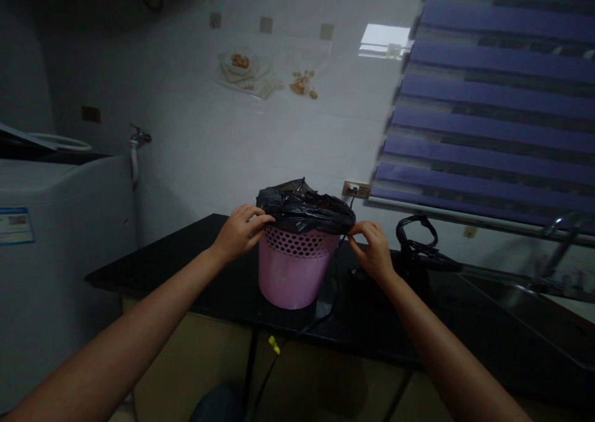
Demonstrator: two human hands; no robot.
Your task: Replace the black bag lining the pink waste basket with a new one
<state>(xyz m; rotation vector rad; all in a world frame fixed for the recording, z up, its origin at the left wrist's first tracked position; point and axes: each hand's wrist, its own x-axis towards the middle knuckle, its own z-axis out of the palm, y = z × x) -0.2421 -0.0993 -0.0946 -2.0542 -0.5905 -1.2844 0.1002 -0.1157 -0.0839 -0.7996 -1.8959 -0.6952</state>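
Note:
A pink trash can [292,276] with a band of round holes stands upright on the black counter. Over its rim is folded a black garbage bag [307,211], its edge hanging outside all around the visible front. My left hand [242,231] pinches the bag's edge at the left side of the rim. At the right side, my right hand [373,248] has thumb and fingers closed on the bag's edge. The inside of the can is hidden by the crumpled bag.
The black counter [186,254] holds a tied black bag [413,258] right of the can, near a sink [515,298] with faucet. A black cord with a yellow tag [274,345] hangs over the front edge. A washing machine [69,236] stands left.

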